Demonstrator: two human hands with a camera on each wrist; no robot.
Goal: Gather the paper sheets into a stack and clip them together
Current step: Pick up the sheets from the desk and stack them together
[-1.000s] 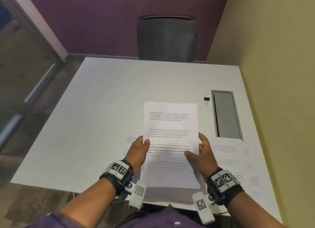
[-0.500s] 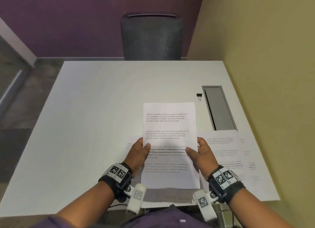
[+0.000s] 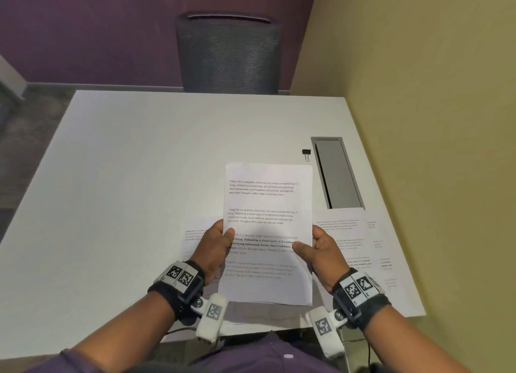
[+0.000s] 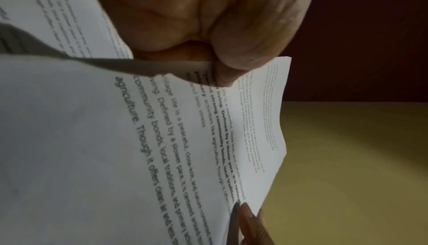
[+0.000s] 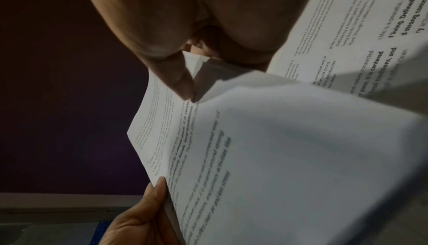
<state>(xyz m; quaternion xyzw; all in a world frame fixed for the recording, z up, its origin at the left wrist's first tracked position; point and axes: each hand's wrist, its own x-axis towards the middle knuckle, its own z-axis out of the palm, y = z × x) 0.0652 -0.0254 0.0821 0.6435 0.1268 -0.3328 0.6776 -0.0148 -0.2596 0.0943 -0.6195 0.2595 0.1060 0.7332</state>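
Observation:
A stack of printed white sheets (image 3: 268, 205) is held upright above the near part of the white table (image 3: 139, 177). My left hand (image 3: 216, 245) grips its left edge, thumb on the front. My right hand (image 3: 321, 251) grips the right edge the same way. The left wrist view shows the stack of sheets (image 4: 208, 139) pinched under my thumb, and the right wrist view shows the same stack of sheets (image 5: 254, 157). More printed sheets lie flat on the table, one (image 3: 195, 233) behind my left hand and others (image 3: 351, 241) to the right. A small black binder clip (image 3: 306, 153) lies beyond the stack.
A grey recessed cable tray (image 3: 337, 174) is set into the table right of the clip. A dark mesh chair (image 3: 229, 54) stands at the far edge. A yellow wall (image 3: 432, 121) runs along the table's right side.
The stack stays gripped by both hands and has shifted only slightly; the head view has swung a little to the right.

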